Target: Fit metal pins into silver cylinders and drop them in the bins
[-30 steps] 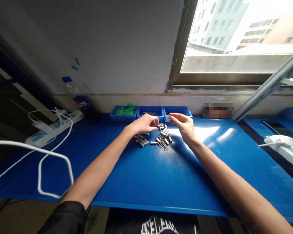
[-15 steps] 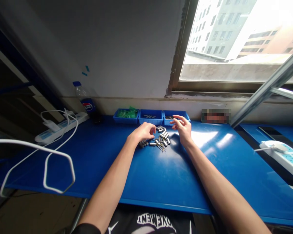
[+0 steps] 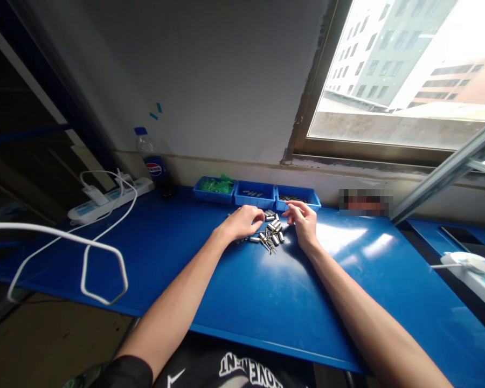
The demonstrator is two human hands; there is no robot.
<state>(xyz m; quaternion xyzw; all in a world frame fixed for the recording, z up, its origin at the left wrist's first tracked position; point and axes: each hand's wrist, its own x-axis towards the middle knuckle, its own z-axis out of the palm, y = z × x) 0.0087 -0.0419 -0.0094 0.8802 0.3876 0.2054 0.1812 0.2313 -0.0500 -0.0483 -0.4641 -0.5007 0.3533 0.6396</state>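
Head view: we judge the small pieces [image 3: 275,240] light, rigid, best pinched mid-length; our left hand [image 3: 243,221] and right hand [image 3: 304,222] stand apart, grips unclear.

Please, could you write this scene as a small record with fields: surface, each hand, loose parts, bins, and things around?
Surface: blue table
Left hand: curled at the pile's left side; grip hidden
Right hand: by the right bin, fingers bent; grip unclear
Loose parts: silver-and-black blocks and thin pins, heaped between the hands
Bins: three blue, in a row; left bin green pieces, middle bin small parts, right bin thin parts
Around, left: bottle, power strip, white cable
Around, right: another power strip
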